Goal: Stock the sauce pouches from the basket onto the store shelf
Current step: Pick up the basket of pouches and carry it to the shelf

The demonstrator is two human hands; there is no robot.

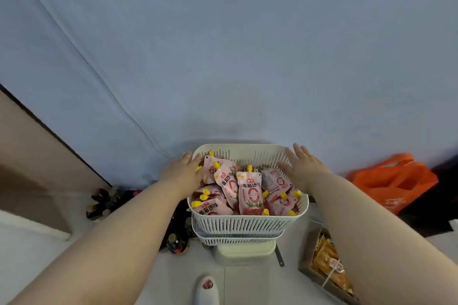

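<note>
Basket (247,224) of pouches (250,190) between left hand (184,171), right hand (303,168)

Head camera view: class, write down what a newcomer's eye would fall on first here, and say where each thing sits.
The white basket in the lower centre draws the eye first, heaped with pink sauce pouches with yellow caps. A left hand and a right hand lie against its left and right sides, fingers straight. An orange bag glows at the right edge, against the wide blue cloth behind.
</note>
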